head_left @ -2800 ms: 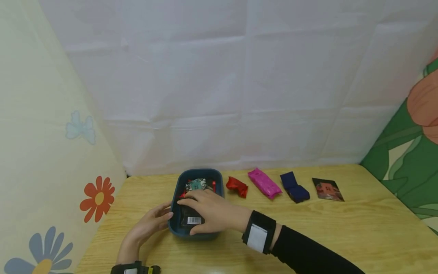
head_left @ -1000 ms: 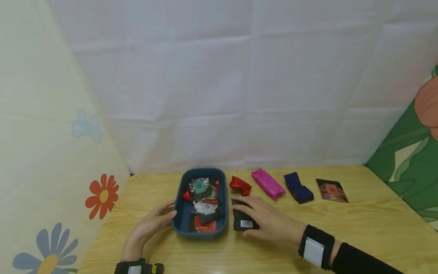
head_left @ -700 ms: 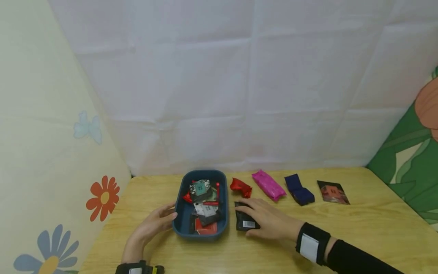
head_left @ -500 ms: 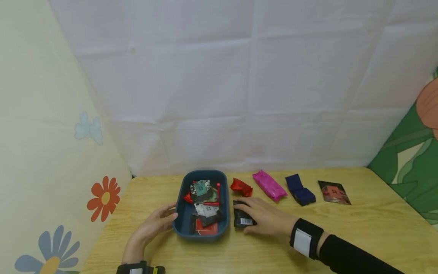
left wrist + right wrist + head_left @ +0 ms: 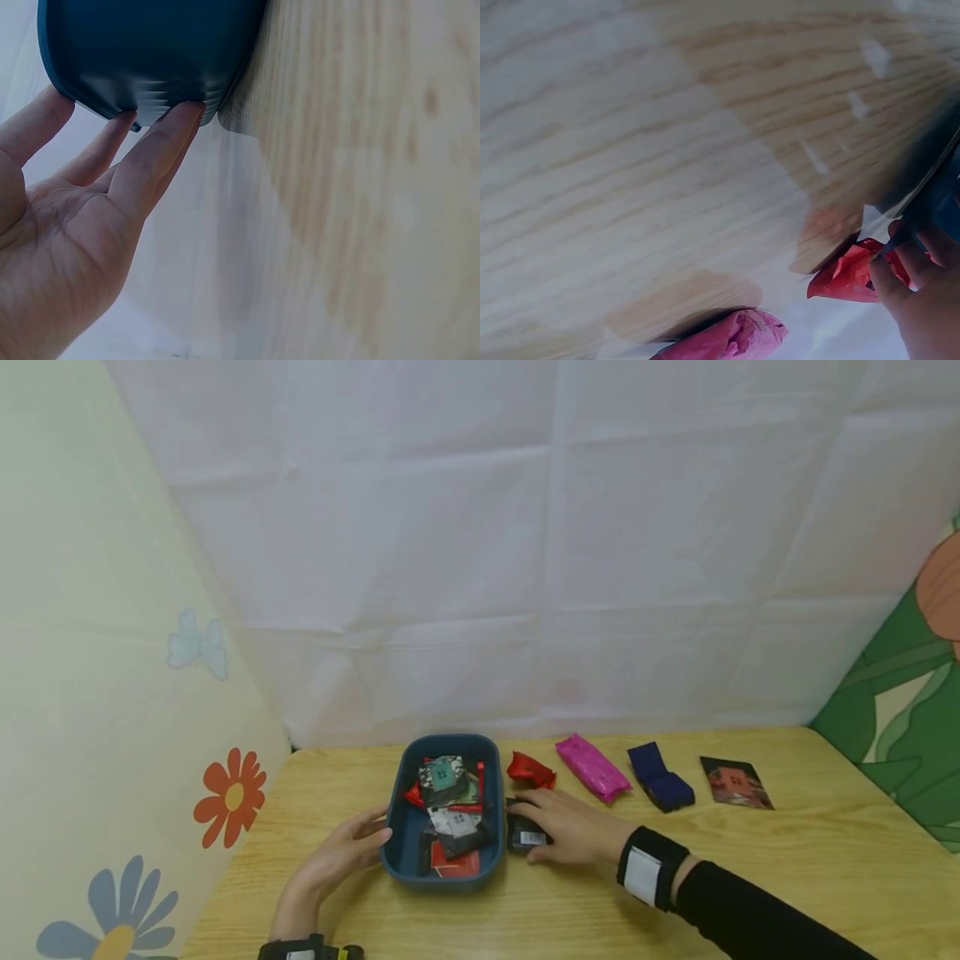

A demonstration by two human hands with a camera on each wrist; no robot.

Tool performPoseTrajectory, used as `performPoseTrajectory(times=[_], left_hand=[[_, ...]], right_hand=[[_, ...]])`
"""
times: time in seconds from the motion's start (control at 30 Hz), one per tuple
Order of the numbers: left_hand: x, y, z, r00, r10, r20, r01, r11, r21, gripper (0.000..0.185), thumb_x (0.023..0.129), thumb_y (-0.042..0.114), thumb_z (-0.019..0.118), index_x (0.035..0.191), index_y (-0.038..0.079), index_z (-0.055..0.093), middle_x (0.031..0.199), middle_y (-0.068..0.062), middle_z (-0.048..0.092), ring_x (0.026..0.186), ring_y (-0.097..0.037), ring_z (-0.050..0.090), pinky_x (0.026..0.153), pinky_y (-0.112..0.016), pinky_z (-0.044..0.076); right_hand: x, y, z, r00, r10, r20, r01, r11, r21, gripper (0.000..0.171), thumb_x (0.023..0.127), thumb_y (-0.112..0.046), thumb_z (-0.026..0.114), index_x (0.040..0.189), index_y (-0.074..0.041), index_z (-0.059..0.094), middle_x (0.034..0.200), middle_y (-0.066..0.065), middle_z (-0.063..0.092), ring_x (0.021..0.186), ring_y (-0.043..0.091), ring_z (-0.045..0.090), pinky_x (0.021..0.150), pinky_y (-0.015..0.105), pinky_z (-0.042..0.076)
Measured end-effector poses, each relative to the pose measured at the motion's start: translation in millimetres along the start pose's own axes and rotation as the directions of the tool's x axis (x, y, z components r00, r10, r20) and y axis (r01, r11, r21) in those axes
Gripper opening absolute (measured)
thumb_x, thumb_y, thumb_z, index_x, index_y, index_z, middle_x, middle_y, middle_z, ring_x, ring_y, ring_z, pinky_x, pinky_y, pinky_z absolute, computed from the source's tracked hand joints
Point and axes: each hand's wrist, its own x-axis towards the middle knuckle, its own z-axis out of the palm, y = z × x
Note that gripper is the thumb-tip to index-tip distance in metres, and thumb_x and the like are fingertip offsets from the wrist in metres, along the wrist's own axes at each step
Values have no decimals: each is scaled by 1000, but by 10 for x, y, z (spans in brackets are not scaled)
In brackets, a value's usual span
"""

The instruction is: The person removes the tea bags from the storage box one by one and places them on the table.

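A dark blue rectangular bin (image 5: 406, 839) stands on the table, with black, silver, green-labelled and red packets (image 5: 453, 827) heaped inside. My left hand (image 5: 339, 858) touches its left side; in the left wrist view the fingers (image 5: 154, 154) reach out nearly straight against the bin's outer wall. Just right of the bin, my right hand (image 5: 576, 829) grips a small black packet (image 5: 524, 838) with a white barcode label, fingers over its far edge and thumb at its near side. The palm covers part of that packet. In the right wrist view the hand (image 5: 930, 300) overlaps a red packet (image 5: 847, 274).
Along the back of the wooden table (image 5: 420, 927) lie a crumpled red packet (image 5: 531, 770), a pink packet (image 5: 593, 767), a folded navy packet (image 5: 660, 777) and a flat black-and-red sachet (image 5: 737, 782). A white sheet (image 5: 450, 568) hangs behind the table.
The right hand has lifted the black packet from the bin and brought it to the table on the right, then shifted it slightly left towards the bin. The left hand stays at the bin.
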Motion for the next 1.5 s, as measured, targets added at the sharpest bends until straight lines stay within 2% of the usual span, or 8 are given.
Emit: performPoseTrajectory(times=[0.27,0.73,1.0,1.17,1.27,1.5], left_hand=[[9,0,-3,1000,-9,-3,9,1000,9,65,103,19,55,151,-12,23,147,-39,33,127,-41,50,101,-50,47],[4,-16,-12,1000,-15,2,15,1000,0,64,104,18,53,151,-12,22,147,-40,31,127,-41,50,101,-50,46],[21,-8,-14,1000,-14,-9,14,1000,-3,66,103,21,56,151,-11,24,147,-39,32,127,-40,50,101,-48,47],[21,-11,-15,1000,-20,-14,20,1000,2,66,102,21,57,151,-11,25,148,-39,32,127,-39,50,101,-48,47],[14,-9,-13,999,-30,-22,30,999,10,66,103,22,56,151,-10,26,148,-38,32,128,-40,50,101,-49,47],[14,7,-5,999,-28,-33,29,999,35,64,103,23,56,150,-9,28,148,-38,33,128,-41,49,100,-48,48]], right_hand=[[33,15,54,1000,11,28,-11,1000,-14,67,88,-43,74,143,-11,51,148,15,43,135,33,41,108,56,37],[23,56,124,1000,-5,24,5,1000,2,65,88,-45,73,141,-13,53,148,14,43,135,33,41,108,55,37],[-29,41,76,1000,8,23,-9,1000,28,67,88,-47,73,140,-10,53,149,20,42,136,37,40,109,55,36],[-56,13,28,999,48,26,-49,996,73,69,86,-48,75,141,-12,53,150,18,41,136,36,40,110,55,35],[-63,-2,-8,999,52,12,-53,995,80,66,86,-45,75,140,-12,54,149,17,44,135,36,42,109,55,36],[-73,0,-85,999,26,-23,-25,1000,6,48,91,-29,73,134,-11,60,144,15,51,132,34,47,107,53,39]])
